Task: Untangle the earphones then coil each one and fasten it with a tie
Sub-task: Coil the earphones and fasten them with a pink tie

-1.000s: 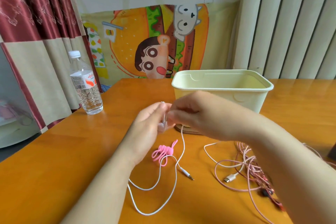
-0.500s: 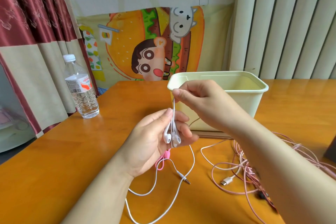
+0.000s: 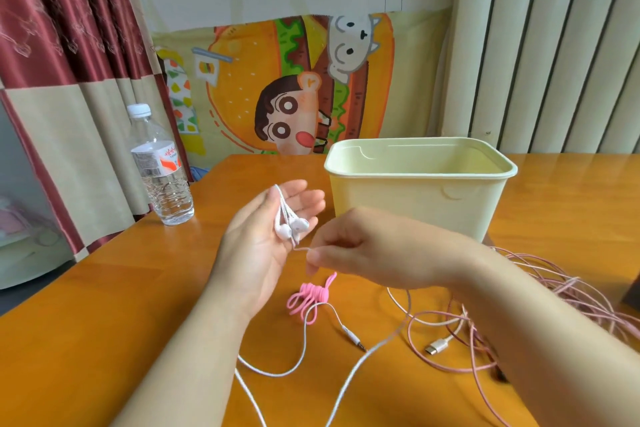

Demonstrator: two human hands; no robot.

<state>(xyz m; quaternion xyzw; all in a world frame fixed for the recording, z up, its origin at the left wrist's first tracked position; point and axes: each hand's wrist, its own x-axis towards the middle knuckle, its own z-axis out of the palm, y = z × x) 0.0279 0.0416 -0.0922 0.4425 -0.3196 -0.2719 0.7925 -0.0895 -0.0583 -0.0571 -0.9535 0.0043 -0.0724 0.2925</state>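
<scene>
Left hand (image 3: 263,239): palm up, open w/ fingers loosely spread; the two buds of the white earphones (image 3: 291,227) lie in the palm, their thin leads looped up over a fingertip. Nothing clamps them, they just rest there.
Right hand (image 3: 360,250): thumb + forefinger pinched shut on the white cord just below the buds, other fingers curled under.
White cord: runs from the pinch down to the table (image 3: 104,305), slack loops near the front edge, jack plug (image 3: 355,339) lying flat betw. the loops.
Pink tie (image 3: 308,296): bunched on the table just below the hands, white cord passing against it; can't tell if it's caught round the cord.
Pink earphones (image 3: 540,291): loose tangle on the table under/behind the right forearm, connector (image 3: 439,346) at its near edge. Not yet sorted.
Bin (image 3: 419,194): pale tub behind the hands, apart from both cords.
Bottle (image 3: 161,170): upright, far left, well clear.
Step (judged): start of coiling the white set round the left hand.
Risk 1: buds unpinned in the open palm, so a tug from the right hand could pull them out and drop the coil start.
Risk 2: slack on the table may drag the pink tie or snag the pink tangle as it's drawn up.
Risk 3: right forearm sits over the pink cords, so a sweep could retangle them w/ the white one.
</scene>
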